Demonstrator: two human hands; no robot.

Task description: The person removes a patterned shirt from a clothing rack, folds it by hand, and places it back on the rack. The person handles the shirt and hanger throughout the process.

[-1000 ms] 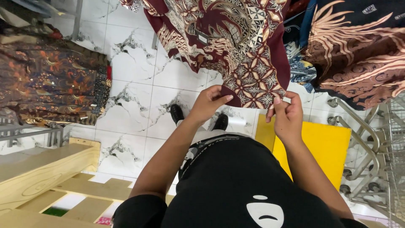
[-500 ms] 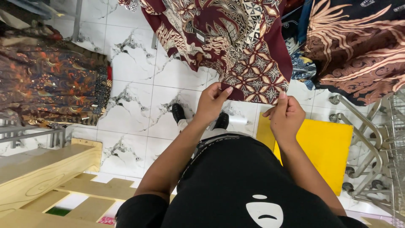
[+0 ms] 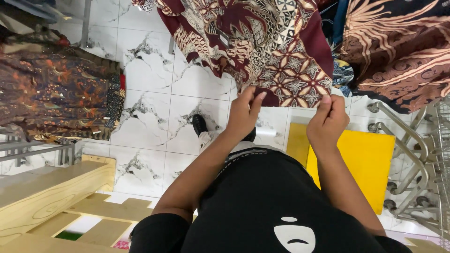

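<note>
Hands both pinching the hem of a maroon batik-patterned cloth [image 3: 262,47] hanging over white marble floor tiles [image 3: 154,93]: left hand [image 3: 246,110] grips one corner, right hand [image 3: 328,122] the other, yellow board [image 3: 370,159] below.

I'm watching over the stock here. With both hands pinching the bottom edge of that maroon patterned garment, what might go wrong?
1. The left hand and right hand grip only the hem of the maroon patterned garment; a hard pull might strain it or drag it off whatever holds it above, which is out of view.
2. The metal cart frame stands close on the right; loose cloth may snag there.
</note>
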